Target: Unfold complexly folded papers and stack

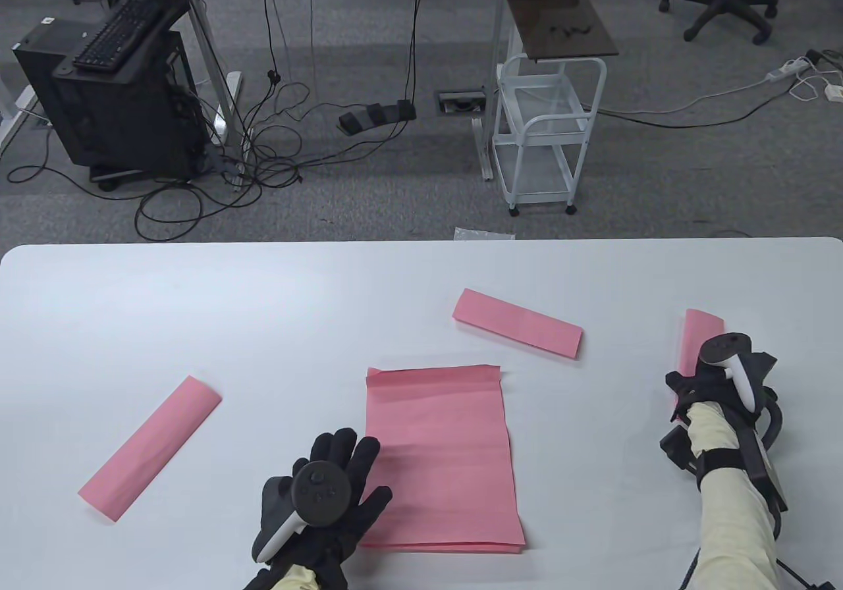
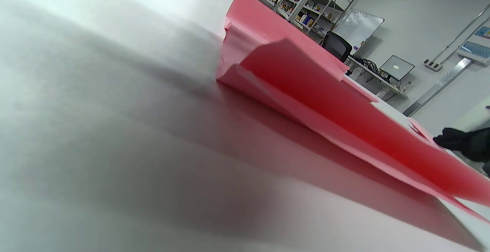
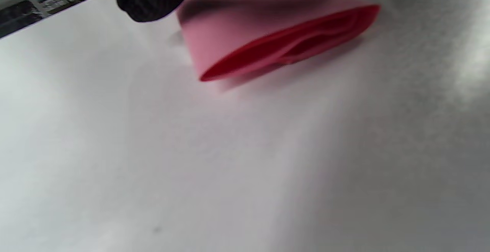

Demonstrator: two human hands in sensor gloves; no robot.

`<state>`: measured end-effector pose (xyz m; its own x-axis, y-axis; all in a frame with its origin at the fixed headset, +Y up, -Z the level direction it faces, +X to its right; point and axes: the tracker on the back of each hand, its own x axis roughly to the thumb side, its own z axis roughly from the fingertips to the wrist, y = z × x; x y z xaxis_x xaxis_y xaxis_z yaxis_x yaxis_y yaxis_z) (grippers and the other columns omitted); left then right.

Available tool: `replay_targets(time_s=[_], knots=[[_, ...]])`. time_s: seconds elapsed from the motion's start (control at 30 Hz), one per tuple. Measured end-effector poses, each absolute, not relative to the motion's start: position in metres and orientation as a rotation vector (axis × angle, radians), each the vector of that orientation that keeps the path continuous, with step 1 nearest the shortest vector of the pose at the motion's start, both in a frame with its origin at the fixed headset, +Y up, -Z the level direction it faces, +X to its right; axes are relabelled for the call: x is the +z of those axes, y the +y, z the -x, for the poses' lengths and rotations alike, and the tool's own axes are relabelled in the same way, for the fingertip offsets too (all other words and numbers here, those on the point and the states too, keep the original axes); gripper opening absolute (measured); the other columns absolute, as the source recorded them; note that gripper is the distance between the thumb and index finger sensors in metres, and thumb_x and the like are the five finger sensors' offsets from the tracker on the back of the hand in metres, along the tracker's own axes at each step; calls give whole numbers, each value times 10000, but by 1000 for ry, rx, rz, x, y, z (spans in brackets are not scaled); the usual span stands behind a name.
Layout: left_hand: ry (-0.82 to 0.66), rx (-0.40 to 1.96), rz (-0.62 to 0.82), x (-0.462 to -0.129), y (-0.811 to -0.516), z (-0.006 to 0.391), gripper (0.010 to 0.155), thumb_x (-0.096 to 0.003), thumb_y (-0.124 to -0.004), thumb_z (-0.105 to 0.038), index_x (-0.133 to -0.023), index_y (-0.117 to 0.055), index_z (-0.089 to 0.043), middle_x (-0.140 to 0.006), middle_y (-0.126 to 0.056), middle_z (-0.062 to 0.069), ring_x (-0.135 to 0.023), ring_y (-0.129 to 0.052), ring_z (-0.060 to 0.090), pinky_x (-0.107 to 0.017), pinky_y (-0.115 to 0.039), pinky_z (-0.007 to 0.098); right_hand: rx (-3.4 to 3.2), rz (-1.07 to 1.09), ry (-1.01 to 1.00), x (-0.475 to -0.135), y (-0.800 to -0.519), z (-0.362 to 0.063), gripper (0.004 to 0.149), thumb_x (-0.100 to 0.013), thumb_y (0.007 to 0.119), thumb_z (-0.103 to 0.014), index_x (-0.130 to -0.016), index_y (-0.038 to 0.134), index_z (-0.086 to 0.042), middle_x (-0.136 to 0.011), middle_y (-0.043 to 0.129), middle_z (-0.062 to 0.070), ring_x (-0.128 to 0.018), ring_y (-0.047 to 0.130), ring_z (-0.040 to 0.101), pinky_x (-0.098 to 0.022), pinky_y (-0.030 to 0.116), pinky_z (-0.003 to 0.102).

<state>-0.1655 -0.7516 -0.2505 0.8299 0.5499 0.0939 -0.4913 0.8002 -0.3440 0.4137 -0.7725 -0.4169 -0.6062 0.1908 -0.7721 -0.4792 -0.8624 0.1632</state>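
Office floor with cables and a white cart lies beyond a white table (image 1: 197,300). At the table's middle sits a stack of unfolded pink paper sheets (image 1: 441,458), creased and slightly lifted at the edges. The left hand (image 1: 323,491), in a black glove, rests flat with fingers spread on the stack's lower left edge, probably to keep it from shifting. The right hand (image 1: 714,386) reaches over a folded pink paper strip (image 1: 699,333) at the far right, likely the next to open; whether its grip has closed on it cannot be told. Two more folded pink strips wait, one at left (image 1: 151,448), one behind the stack (image 1: 517,323).
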Motion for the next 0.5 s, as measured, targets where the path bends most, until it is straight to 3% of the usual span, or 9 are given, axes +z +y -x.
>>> replay_targets(time_s=[0.17, 0.33, 0.5], knots=[[-198, 573, 352, -253, -758, 165, 692, -564, -525, -562, -1096, -122, -378, -1138, 92, -60, -1044, 127, 273, -689, 42, 579, 2391, 1134, 562, -420, -781, -414, 831, -486, 720, -443, -1028, 94, -375, -1175, 216, 49, -1085, 180, 301, -722, -8, 561], [-213, 591, 398, -254, -764, 162, 688, -565, -523, -560, -1097, -124, -379, -1139, 92, -56, -1042, 129, 276, -688, 43, 578, 2406, 1121, 460, -424, -777, -409, 902, -474, 767, -353, -1016, 46, -347, -1117, 316, 121, -1048, 228, 352, -718, 2, 573], [-228, 602, 411, -253, -765, 160, 688, -566, -523, -558, -1097, -124, -377, -1139, 91, -52, -1041, 129, 279, -687, 43, 578, 2434, 1082, 288, -424, -770, -402, 895, -468, 782, -283, -1026, 83, -321, -897, 578, 33, -923, 482, 283, -751, 139, 587]])
